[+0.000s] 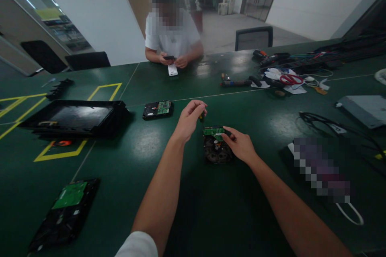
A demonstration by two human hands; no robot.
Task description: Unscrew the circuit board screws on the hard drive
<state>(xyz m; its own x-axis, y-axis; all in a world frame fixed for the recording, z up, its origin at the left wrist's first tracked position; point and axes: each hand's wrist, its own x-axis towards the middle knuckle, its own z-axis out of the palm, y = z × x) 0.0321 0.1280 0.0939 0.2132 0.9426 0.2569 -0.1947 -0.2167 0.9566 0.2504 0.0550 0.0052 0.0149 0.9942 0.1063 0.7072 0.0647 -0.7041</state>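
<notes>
My left hand is closed round a small screwdriver; only a bit of its dark and yellow handle shows below the fingers. Its tip points down at the upper left corner of a hard drive, though I cannot tell whether it touches. The drive lies on the green table with its green circuit board facing up at the far end. At the right side, my right hand grips the drive, with thumb and fingers at the edge of the board.
Another hard drive lies beyond my left hand, and a third at the near left. A black panel-like case sits left. Cables and tools crowd the back right, near a grey metal box. Across the table, a person holds a phone.
</notes>
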